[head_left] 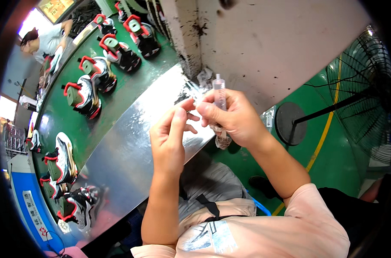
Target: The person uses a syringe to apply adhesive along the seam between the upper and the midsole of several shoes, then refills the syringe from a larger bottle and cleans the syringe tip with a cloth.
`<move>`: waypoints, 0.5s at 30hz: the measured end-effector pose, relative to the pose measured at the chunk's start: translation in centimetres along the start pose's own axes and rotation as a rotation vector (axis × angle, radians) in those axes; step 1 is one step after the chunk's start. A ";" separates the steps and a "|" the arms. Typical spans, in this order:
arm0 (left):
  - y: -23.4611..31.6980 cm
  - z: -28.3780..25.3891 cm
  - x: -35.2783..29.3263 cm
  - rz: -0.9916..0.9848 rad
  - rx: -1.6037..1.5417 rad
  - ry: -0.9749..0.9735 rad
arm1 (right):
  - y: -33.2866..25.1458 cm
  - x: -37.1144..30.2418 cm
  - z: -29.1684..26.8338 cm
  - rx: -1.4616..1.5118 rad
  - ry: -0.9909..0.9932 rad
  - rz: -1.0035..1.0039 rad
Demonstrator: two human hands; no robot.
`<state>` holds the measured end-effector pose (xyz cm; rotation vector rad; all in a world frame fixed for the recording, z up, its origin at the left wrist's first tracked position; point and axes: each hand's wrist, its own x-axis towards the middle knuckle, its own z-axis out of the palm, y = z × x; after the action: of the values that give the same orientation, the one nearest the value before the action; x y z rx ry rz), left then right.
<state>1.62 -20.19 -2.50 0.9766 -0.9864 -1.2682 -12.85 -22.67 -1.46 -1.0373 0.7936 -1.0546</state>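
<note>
My right hand [236, 118] is wrapped round a clear plastic syringe [220, 93] with marks along its barrel. The syringe stands nearly upright, its nozzle end upward. Its lower end comes out below my fist, with something brownish and crumpled around it. Close beside, my left hand [167, 133] is raised with its fingers bent and apart. Nothing shows between them. Its fingertips are near my right thumb; I cannot tell if they touch. Both hands are above the near edge of a shiny metal worktop [122, 161].
Several black, white and red sneakers [83, 96] stand on the green conveyor surface [113, 90] beyond the worktop. A scuffed pale panel [264, 47] rises ahead. A black floor fan [359, 90] with a round base stands at right. Across the conveyor, a person [51, 41] handles a shoe.
</note>
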 end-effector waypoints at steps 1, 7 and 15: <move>-0.1 0.1 -0.5 0.019 -0.010 -0.003 | 0.1 0.0 0.1 0.030 -0.043 0.012; 0.8 -2.5 -2.2 0.369 -0.201 -0.051 | 0.1 0.7 3.1 0.124 -0.321 0.129; 4.4 -3.5 -3.4 0.217 -0.805 0.103 | 0.9 -0.3 5.5 -0.254 -0.408 -0.285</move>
<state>6.03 -16.46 0.53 0.2917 -0.4072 -1.2522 -7.76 -20.69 -0.46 -1.5590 0.4603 -0.9473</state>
